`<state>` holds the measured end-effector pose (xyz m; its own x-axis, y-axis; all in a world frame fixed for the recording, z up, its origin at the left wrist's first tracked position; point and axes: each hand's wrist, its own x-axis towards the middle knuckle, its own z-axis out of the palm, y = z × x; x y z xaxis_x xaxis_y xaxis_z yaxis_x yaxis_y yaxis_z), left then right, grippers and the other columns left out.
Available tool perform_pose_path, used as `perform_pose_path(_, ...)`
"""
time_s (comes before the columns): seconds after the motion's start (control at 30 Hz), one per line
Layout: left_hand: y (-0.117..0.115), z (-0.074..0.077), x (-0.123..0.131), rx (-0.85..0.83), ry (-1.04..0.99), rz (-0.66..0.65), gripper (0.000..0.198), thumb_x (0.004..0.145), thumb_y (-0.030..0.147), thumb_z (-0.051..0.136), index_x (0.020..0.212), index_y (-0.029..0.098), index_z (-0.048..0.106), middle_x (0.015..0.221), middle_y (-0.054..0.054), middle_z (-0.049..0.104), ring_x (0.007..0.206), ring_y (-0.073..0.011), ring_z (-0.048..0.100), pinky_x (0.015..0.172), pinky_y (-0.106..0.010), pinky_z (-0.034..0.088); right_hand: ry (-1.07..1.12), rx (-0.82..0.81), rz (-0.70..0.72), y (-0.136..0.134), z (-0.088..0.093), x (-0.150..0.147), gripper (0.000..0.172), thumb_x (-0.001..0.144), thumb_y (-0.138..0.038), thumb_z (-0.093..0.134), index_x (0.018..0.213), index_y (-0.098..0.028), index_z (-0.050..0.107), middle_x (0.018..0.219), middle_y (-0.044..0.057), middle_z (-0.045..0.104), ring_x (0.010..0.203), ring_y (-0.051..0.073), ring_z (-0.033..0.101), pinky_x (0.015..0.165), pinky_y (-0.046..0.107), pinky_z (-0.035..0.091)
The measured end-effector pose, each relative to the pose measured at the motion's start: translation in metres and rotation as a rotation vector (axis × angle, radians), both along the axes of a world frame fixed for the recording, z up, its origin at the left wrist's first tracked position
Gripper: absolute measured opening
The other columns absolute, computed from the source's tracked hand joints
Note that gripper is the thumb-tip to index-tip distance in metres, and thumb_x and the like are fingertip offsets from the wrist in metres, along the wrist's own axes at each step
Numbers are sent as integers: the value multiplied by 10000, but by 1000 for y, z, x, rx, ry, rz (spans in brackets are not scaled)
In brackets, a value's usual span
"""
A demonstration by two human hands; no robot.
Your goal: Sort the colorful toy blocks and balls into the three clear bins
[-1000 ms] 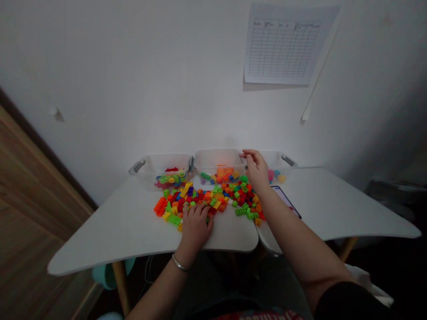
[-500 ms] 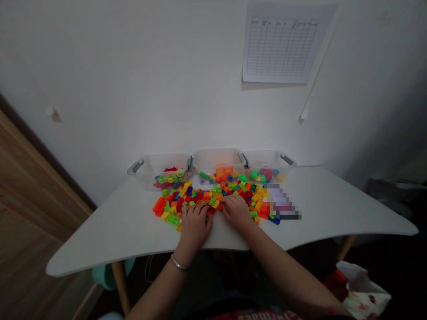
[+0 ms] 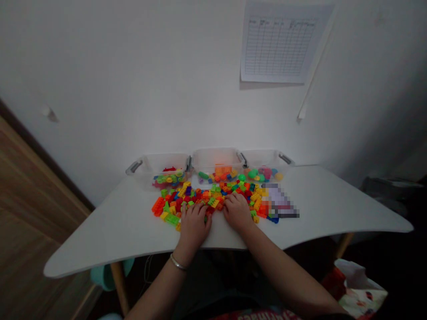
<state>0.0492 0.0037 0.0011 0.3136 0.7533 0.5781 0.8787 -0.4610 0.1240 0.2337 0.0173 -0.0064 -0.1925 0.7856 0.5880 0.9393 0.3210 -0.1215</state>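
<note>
A pile of small plastic building blocks (image 3: 215, 195) in red, orange, yellow, green and blue spreads over the white table (image 3: 133, 235). My left hand (image 3: 195, 224) rests on its near edge, fingers apart over the blocks and thumb held out to the right. Beside it, my right hand (image 3: 238, 212) lies on the near right part, its fingertips bent down among the blocks. An orange block (image 3: 219, 206) sits just left of the right fingertips. I see no block lifted in either hand. What lies under the fingers and palms is hidden.
Behind the pile stand three clear bins: the left bin (image 3: 147, 162) and middle bin (image 3: 216, 155) hold coloured pieces, the right bin (image 3: 267, 156) rounded ones. A blurred-out flat device (image 3: 282, 202) lies right of the pile. A printed sheet (image 3: 275, 49) hangs on the wall.
My right hand has shifted slightly right, uncovering a bit more of the blocks by its fingertips. The left hand has stayed nearly in place. The whole view has moved a little.
</note>
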Motion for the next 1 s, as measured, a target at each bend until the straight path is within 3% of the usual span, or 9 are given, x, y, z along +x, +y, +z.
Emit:
perform_pose_path(0.23, 0, 0, 0, -3, 2, 0, 256, 874, 291, 531, 1064, 212, 683, 1122, -72, 702, 1052, -273, 614, 1137, -594, 241, -36, 29, 38, 3, -5, 0, 112, 860, -171, 610, 898, -171, 715, 1089, 76, 703, 1096, 263, 539, 986, 401, 429)
perform_pose_path(0.5, 0, 1, 0, -5, 3, -7, 251, 870, 284, 538, 1060, 203, 682, 1116, -77, 704, 1046, -275, 617, 1130, -598, 251, -95, 34, 48, 4, -5, 2, 64, 873, -171, 625, 858, -188, 685, 983, 58, 705, 1041, 243, 553, 957, 371, 418)
perform_pose_path(0.7, 0, 1, 0, -6, 3, -4, 253, 870, 291, 539, 1063, 211, 682, 1116, -77, 703, 1048, -277, 617, 1132, -599, 246, -104, -58, -28, 1, 0, -1, 103, 923, -179, 544, 944, -186, 645, 941, 63, 680, 899, 221, 582, 836, 341, 435)
perform_pose_path(0.83, 0, 1, 0, -5, 1, -3, 255, 869, 295, 537, 1062, 216, 684, 1112, -77, 705, 1045, -278, 619, 1130, -601, 251, -116, -126, 20, 0, 1, -1, 172, 923, -142, 516, 1048, -181, 628, 998, 70, 664, 913, 214, 593, 819, 327, 445)
perform_pose_path(1.0, 0, 0, 0, -3, -4, -2, 256, 870, 297, 536, 1061, 214, 684, 1116, -76, 705, 1047, -278, 619, 1125, -601, 260, -82, -172, 86, -2, 1, -1, 179, 908, -111, 517, 1019, -178, 641, 1054, 81, 645, 952, 208, 596, 846, 310, 466)
